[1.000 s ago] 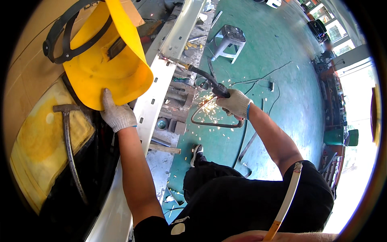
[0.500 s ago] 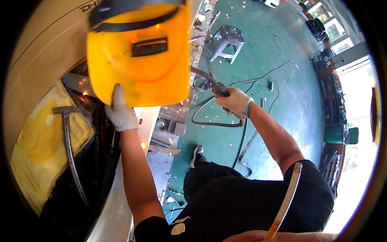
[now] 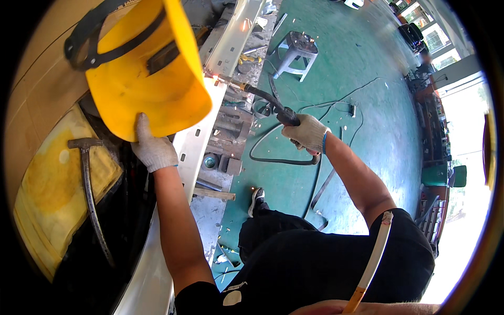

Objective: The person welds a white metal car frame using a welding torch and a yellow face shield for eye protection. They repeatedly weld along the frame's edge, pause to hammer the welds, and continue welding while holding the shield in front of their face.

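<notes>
My gloved left hand (image 3: pixel 154 149) grips the lower edge of a yellow welding mask (image 3: pixel 147 113) with a black headband. The mask is tilted, its inner side toward me. In my gloved right hand (image 3: pixel 308 133) is the handle of a welding torch (image 3: pixel 262 95). Its neck points left, and the tip meets a bright orange glow at a long white metal panel (image 3: pixel 195 147) with slots along it. Sparks fly near the panel and over the floor. The mask's lower right edge is close to the glowing tip.
A hammer (image 3: pixel 90 184) lies on a yellowed, headlight-like cover (image 3: pixel 58 178) at left. A bench (image 3: pixel 212 181) with metal parts and a vise runs behind the panel. A grey stool (image 3: pixel 300 51) and cables (image 3: pixel 315 199) are on the green floor. A cigarette (image 3: pixel 375 257) juts up at lower right.
The mask has moved left and tipped, uncovering the torch tip, the glow and more of the panel. My left hand has shifted slightly left; my right hand has hardly moved.
</notes>
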Motion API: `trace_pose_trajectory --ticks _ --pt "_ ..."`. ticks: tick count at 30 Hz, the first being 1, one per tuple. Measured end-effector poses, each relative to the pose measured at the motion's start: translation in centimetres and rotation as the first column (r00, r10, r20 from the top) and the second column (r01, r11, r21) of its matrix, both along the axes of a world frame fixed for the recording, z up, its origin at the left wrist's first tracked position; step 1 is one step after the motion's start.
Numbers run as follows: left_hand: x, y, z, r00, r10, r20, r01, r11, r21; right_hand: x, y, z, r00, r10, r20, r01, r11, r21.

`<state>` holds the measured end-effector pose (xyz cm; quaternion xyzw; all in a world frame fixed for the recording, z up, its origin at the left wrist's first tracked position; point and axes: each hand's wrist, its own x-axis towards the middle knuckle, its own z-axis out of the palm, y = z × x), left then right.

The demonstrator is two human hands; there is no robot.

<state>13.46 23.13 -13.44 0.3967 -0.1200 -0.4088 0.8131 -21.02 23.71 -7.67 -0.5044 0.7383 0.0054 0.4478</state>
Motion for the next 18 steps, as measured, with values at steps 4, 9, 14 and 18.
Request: trace_pose_trajectory --ticks 4,9,14,18 --pt "0.0 0.2 -0.6 0.963 -0.112 0.243 0.094 0.992 0.084 -0.1 0.0 -0.1 1.000 0.007 0.015 -0.007 1.000 -0.013" --pt "-0.6 0.7 -0.7 0.841 -0.245 0.482 0.172 0.966 0.191 -2.0 0.0 -2.2 0.994 0.028 0.108 -0.021 0.997 -0.071" --pt "-0.3 0.2 -0.9 0.928 -0.110 0.357 0.083 0.992 0.090 -1.0 -0.2 -0.8 0.997 0.053 0.050 -0.051 0.998 -0.048" --pt "-0.2 -0.1 0.1 0.999 -0.011 0.034 0.010 1.000 0.017 -0.8 0.6 -0.6 0.994 -0.015 0.105 0.021 0.999 -0.049"
